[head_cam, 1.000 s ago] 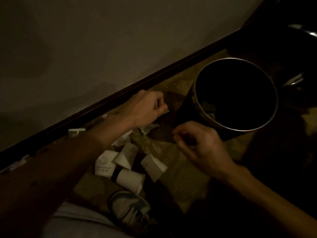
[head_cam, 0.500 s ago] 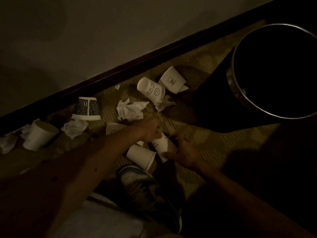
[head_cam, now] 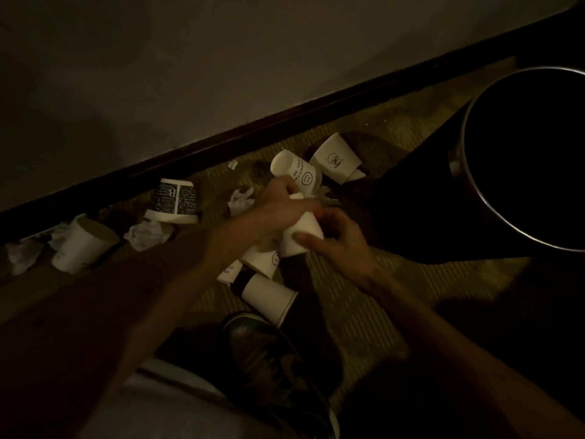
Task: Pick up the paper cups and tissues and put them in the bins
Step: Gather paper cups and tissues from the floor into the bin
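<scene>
The left hand [head_cam: 280,202] and the right hand [head_cam: 337,240] are both gripping one white paper cup [head_cam: 300,237] with curled fingers, low over the carpet (the black bin [head_cam: 462,147] is standing apart at the right), so the thin cup is risking being crushed or slipping out on the way.

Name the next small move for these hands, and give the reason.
Probably lift the white cup and carry it right to the bin. The right hand grips it, thumb on its side, and the left hand seems to hold its upper end, so the grip looks ready; the bin's open mouth stands close by on the right.
</scene>
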`<control>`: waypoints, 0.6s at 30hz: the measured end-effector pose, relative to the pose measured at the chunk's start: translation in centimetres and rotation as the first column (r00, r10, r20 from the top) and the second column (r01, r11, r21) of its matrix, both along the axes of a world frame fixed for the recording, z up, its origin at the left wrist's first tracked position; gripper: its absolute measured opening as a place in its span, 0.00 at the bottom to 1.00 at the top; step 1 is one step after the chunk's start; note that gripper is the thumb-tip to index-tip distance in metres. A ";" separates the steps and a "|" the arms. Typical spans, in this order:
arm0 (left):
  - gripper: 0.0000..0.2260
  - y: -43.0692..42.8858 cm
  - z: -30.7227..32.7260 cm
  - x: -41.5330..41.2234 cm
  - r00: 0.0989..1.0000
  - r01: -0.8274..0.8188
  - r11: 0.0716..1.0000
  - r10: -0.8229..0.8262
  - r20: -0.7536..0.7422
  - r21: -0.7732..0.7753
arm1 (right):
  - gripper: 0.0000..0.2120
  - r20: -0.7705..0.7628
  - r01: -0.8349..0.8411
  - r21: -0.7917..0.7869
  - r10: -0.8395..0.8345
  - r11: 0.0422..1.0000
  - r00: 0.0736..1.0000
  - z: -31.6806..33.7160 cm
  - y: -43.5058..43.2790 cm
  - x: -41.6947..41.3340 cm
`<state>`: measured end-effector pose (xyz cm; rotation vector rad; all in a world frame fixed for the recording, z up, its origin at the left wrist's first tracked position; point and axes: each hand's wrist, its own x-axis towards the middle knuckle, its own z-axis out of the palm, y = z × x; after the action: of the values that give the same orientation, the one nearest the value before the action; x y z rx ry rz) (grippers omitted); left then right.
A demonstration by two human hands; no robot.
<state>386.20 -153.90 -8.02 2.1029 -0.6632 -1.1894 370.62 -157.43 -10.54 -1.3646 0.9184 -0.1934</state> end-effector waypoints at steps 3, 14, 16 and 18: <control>0.11 -0.5 1.5 3.2 0.993 0.036 0.999 -0.038 0.112 0.017 | 0.21 -0.040 -0.014 -0.035 0.012 0.999 0.999 -0.3 -1.4 1.8; 0.14 2.6 0.8 7.6 0.950 0.285 0.935 -0.305 0.070 0.211 | 0.17 -0.492 -0.449 -0.336 0.252 0.828 0.833 -5.2 -2.9 3.7; 0.19 3.0 0.6 8.0 0.942 0.309 0.921 -0.330 0.054 0.238 | 0.16 -0.446 -0.402 -0.297 0.246 0.866 0.861 -4.7 -2.3 3.6; 0.25 3.3 0.7 8.4 0.927 0.354 0.893 -0.373 0.020 0.278 | 0.15 -0.384 -0.341 -0.188 0.251 0.921 0.889 -3.8 -1.2 3.5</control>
<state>394.64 -150.60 -7.34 2.3240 -1.0141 -1.4823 374.15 -158.65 -14.30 -1.7979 0.9867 0.1879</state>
